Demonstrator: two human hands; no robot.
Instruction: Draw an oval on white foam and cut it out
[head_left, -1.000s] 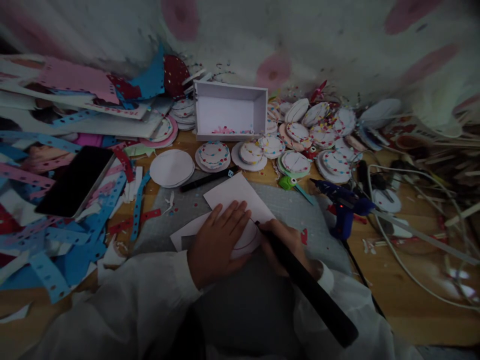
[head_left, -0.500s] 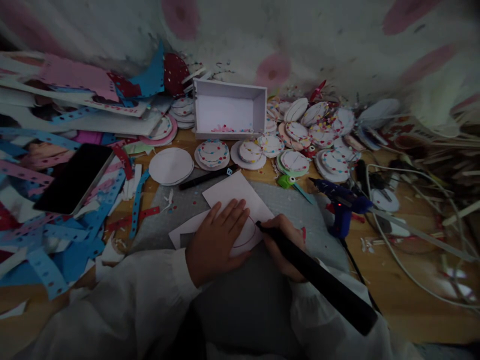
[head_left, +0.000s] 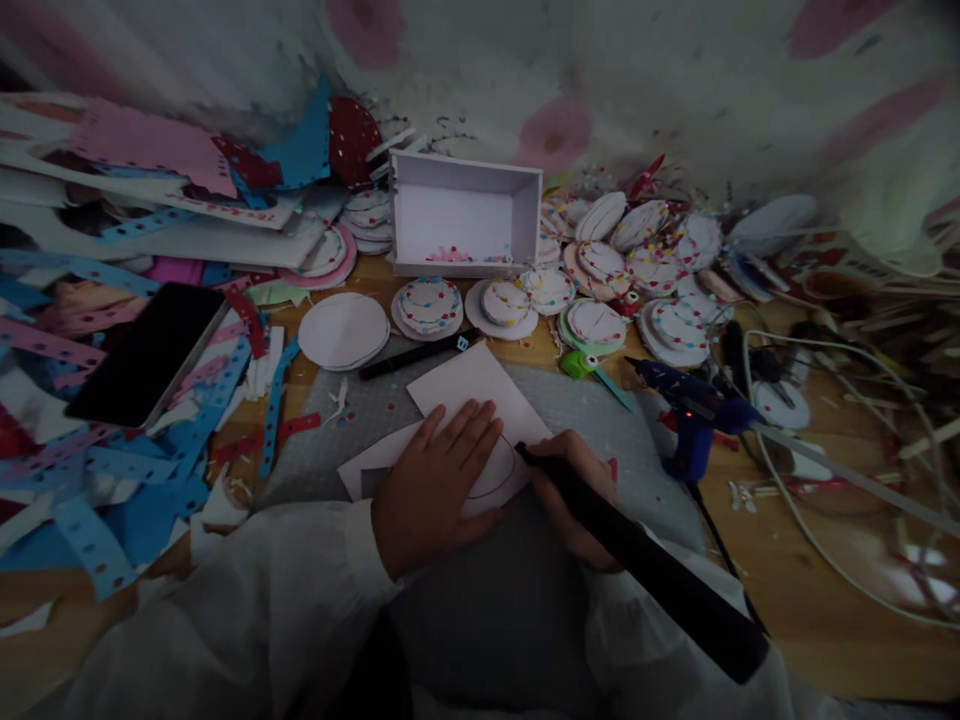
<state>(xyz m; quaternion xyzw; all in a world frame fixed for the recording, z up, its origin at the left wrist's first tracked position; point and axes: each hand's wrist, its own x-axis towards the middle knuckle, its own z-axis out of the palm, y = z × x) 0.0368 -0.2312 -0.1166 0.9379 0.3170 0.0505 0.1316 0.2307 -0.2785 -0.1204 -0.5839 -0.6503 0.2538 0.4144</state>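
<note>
My left hand [head_left: 442,480] lies flat with its fingers spread on a white sheet [head_left: 480,385], which rests on a grey mat [head_left: 600,420]. A curved dark line shows on the sheet just right of my fingers. My right hand [head_left: 574,490] is wrapped round a thick black tool [head_left: 652,560], whose narrow tip is at the sheet's right edge, near the curve. Behind the sheet lies a black pen [head_left: 412,356] beside a stack of white paper discs [head_left: 343,331].
An open white box [head_left: 465,268] stands at the back, with decorated paper discs [head_left: 427,307] beside and before it. Coloured strips and a black phone [head_left: 146,355] cover the left. On the right are a blue glue gun [head_left: 690,410] and looped cable [head_left: 795,525].
The view has shifted slightly, so the things on the right appear a little farther right. My right hand and the black tool's tip are slightly farther from my left hand.
</note>
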